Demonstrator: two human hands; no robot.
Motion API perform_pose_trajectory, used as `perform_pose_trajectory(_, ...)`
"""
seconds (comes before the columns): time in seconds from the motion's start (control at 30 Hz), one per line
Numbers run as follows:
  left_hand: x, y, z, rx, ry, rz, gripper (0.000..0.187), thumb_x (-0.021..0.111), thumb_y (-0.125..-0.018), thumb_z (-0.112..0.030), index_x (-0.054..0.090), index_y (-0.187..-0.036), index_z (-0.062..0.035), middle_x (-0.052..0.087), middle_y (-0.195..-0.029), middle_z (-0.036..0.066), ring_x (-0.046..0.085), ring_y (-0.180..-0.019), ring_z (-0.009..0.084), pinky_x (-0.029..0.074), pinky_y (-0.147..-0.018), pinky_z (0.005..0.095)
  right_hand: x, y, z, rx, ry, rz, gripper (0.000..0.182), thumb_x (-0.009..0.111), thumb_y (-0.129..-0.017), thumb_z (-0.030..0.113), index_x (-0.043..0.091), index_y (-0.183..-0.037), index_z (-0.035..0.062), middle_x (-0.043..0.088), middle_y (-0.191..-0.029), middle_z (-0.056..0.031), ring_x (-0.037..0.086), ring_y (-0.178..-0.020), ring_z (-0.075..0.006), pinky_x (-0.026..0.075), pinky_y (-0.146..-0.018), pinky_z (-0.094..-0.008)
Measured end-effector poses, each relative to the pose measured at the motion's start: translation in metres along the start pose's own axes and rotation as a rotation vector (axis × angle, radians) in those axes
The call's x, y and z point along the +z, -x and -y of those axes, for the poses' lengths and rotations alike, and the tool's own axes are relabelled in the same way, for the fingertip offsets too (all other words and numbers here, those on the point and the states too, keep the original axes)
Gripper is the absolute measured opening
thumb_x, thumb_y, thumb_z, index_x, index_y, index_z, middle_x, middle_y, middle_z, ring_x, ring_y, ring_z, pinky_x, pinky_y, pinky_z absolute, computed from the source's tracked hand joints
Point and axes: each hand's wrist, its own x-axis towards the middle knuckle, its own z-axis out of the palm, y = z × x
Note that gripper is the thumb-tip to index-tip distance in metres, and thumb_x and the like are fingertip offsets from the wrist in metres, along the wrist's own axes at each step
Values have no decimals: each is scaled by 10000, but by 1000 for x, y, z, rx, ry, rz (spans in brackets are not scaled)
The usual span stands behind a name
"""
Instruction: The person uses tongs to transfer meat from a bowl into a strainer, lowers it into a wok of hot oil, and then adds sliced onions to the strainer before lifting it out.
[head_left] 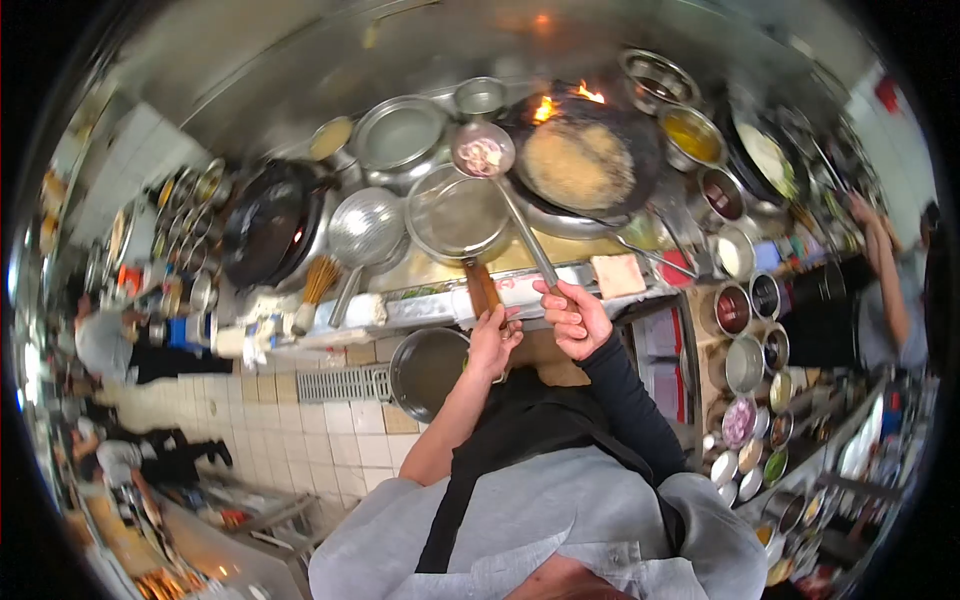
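My right hand (577, 318) is closed around the long metal handle of a ladle (525, 235). Pale pinkish slices, perhaps onion (480, 157), lie in its bowl, to the left of a wok (645, 190) of bubbling golden oil (578, 165). Flames (545, 108) rise at the wok's back rim. My left hand (495, 342) grips the wooden handle of a round fine-mesh strainer (457, 212), which is over the stove counter. A perforated metal skimmer (367, 228) lies just left of the strainer, its handle toward me.
A second dark wok (270, 225) and a bamboo brush (318, 280) are at the left. Metal pots of ingredients, including chopped onion (739, 421), line the right side. A folded cloth (619, 275) lies on the counter edge. Co-workers stand at the right (890, 300) and left (105, 340).
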Motion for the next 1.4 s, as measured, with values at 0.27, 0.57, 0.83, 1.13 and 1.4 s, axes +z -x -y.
perform_pose_trajectory(0.27,-37,7,39,-824,-556,51,374,569,-977,-213,478,-1233,45,570,-1264,291,655,-990,284,568,-786,375,-14,176,-12,-499,480,-319,221,544,-995,126,534,-1187,16,472,-788,-5,363,-486,-23,262,-349,-170)
perform_pose_trajectory(0.57,54,47,120,-704,-1250,650,203,566,-967,-123,520,-1111,12,706,-885,213,645,-615,176,523,-514,268,-96,350,-196,-1120,160,-773,198,581,-957,87,506,-1138,53,439,-751,10,368,-460,-23,270,-351,-192)
perform_pose_trajectory(0.83,73,132,277,-890,-1473,992,216,547,-1003,-158,531,-1133,13,705,-946,184,675,-692,170,550,-560,235,-111,397,-411,-1508,-211,-1325,186,566,-939,46,497,-1111,45,462,-686,3,353,-436,-45,277,-348,-226)
perform_pose_trajectory(1.13,7,352,479,-1660,-1144,1048,990,447,-965,-642,25,-1542,43,201,-1581,281,415,-1367,397,400,-1096,471,-159,362,-521,-1283,-228,-2307,208,648,-878,112,590,-1057,22,574,-706,-87,596,-644,-217,471,-599,-348)
perform_pose_trajectory(1.4,5,430,541,-1650,-1210,1040,1160,410,-882,-785,-105,-1542,20,22,-1618,270,157,-1484,415,321,-1123,579,-164,341,-515,-1377,-291,-2478,242,662,-897,96,576,-1113,30,526,-690,-36,499,-531,-123,429,-498,-296)
